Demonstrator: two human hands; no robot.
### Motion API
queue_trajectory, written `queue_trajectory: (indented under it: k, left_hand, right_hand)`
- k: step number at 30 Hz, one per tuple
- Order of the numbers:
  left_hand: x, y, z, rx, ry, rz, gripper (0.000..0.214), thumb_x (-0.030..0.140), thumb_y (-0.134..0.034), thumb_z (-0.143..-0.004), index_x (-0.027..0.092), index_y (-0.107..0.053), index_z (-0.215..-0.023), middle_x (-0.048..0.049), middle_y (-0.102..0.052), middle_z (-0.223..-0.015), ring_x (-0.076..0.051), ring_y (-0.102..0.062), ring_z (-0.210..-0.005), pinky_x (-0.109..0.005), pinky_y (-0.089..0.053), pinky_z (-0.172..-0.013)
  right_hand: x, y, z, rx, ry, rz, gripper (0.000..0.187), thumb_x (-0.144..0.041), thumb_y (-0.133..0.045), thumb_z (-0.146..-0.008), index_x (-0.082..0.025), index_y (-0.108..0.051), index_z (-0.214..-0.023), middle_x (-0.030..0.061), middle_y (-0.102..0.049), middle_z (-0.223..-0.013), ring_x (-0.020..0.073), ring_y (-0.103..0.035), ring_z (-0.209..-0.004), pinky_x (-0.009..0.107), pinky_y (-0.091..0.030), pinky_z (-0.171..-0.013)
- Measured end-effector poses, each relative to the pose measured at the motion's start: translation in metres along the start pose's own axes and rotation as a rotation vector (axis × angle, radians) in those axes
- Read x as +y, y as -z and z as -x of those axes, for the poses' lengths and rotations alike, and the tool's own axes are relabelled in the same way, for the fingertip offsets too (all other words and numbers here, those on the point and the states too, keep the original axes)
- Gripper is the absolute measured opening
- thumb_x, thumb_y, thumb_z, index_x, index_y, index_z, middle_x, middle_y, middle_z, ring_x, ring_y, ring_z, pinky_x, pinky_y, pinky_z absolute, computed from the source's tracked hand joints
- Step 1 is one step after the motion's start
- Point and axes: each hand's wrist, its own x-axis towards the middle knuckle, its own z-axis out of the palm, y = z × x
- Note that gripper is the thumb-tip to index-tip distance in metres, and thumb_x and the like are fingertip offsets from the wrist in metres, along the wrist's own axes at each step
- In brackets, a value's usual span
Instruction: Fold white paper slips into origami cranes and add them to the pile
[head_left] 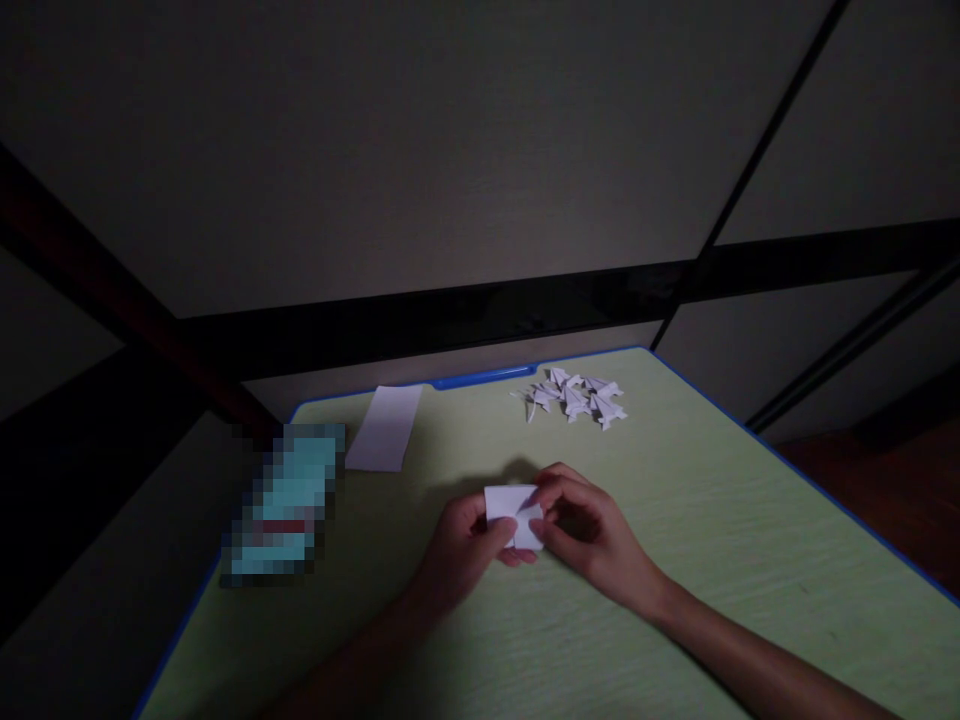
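A small folded square of white paper [513,500] is held between my two hands, above the middle of the desk. My left hand [469,540] grips its left side, with the thumb pressed on the front and fingers behind. At the right edge, my right hand [589,525] pinches the paper between thumb and index finger. A short seam or slit shows near the paper's lower middle. The fingers behind the paper are partly hidden.
Several folded white paper figures [576,398] lie clustered at the back right of the green desk [712,500]. A white paper strip [385,430] rests at the back left. Beside it is a pixelated blue-green object [289,500]. Cabinet panels [450,150] stand behind the desk.
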Motion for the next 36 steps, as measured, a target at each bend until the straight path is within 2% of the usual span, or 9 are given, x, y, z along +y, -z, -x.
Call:
queue_trajectory:
  k: [5, 13, 19, 25, 30, 36]
  left_hand:
    - [-0.002, 0.003, -0.003, -0.084, 0.045, 0.024, 0.026, 0.025, -0.059, -0.059, 0.008, -0.059, -0.077, -0.0038, -0.062, -0.056, -0.013, -0.058, -0.043, -0.021, -0.043, -0.042]
    - [-0.005, 0.002, -0.003, -0.058, 0.007, -0.007, 0.022, 0.029, -0.061, -0.058, 0.007, -0.058, -0.064, -0.0038, -0.06, -0.05, -0.012, -0.057, -0.042, -0.02, -0.04, -0.04]
    - [-0.002, 0.004, -0.003, -0.061, 0.018, 0.026, 0.024, 0.029, -0.061, -0.057, 0.007, -0.06, -0.064, -0.0058, -0.063, -0.054, -0.012, -0.057, -0.042, -0.021, -0.04, -0.041]
    - [0.0, 0.006, -0.002, -0.065, 0.063, 0.066, 0.029, 0.029, -0.063, -0.056, 0.006, -0.063, -0.074, -0.0078, -0.065, -0.06, -0.015, -0.06, -0.049, -0.025, -0.045, -0.049]
    - [-0.004, 0.009, -0.004, -0.098, 0.087, 0.108, 0.03, 0.03, -0.064, -0.056, 0.006, -0.064, -0.075, -0.0061, -0.065, -0.058, -0.014, -0.06, -0.045, -0.022, -0.044, -0.046]
    - [-0.004, 0.012, -0.004, -0.144, 0.093, 0.181, 0.026, 0.028, -0.065, -0.057, 0.007, -0.065, -0.074, -0.0058, -0.066, -0.058, -0.014, -0.061, -0.047, -0.022, -0.045, -0.047]
  right_hand:
    - [-0.005, 0.001, 0.0, -0.012, 0.022, 0.071, 0.005, -0.016, -0.053, -0.073, -0.018, -0.058, -0.073, 0.0045, -0.047, -0.085, 0.0113, -0.047, -0.064, 0.023, -0.04, -0.052]
    - [0.0, 0.001, -0.001, -0.002, 0.033, 0.056, 0.01, -0.017, -0.055, -0.073, -0.019, -0.065, -0.071, 0.0037, -0.05, -0.081, 0.011, -0.048, -0.064, 0.022, -0.039, -0.049]
    - [0.0, 0.005, -0.004, 0.014, 0.029, -0.021, 0.008, -0.024, -0.06, -0.071, -0.022, -0.068, -0.071, 0.0037, -0.052, -0.082, 0.0122, -0.051, -0.067, 0.024, -0.042, -0.053]
    - [-0.001, 0.011, -0.006, -0.093, 0.107, -0.025, 0.01, -0.021, -0.058, -0.073, -0.024, -0.068, -0.072, 0.0039, -0.053, -0.085, 0.0131, -0.053, -0.071, 0.029, -0.045, -0.061]
    - [0.0, 0.015, -0.007, -0.18, 0.186, 0.025, 0.014, -0.016, -0.056, -0.075, -0.023, -0.067, -0.076, 0.004, -0.051, -0.087, 0.0121, -0.054, -0.069, 0.028, -0.045, -0.061]
    - [0.0, 0.019, -0.008, -0.236, 0.204, 0.076, 0.015, -0.014, -0.055, -0.075, -0.023, -0.067, -0.078, 0.0046, -0.051, -0.086, 0.0128, -0.054, -0.071, 0.028, -0.046, -0.06]
